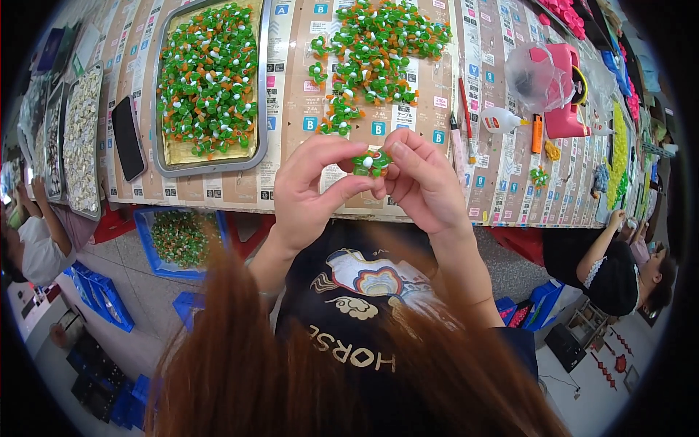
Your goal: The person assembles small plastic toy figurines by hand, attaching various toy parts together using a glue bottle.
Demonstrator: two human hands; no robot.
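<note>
Right of the metal tray, left hand and right hand pinch one green-and-white plastic trinket, a grip best light, even and steady!

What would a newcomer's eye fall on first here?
Probably the heap of small green, orange and white pieces at the picture's top middle, and the grey tray full of similar ones to its left. Just below the heap, the left hand and right hand pinch a small green piece. Farther right, a bright pink object stands out near a white bottle.
</note>
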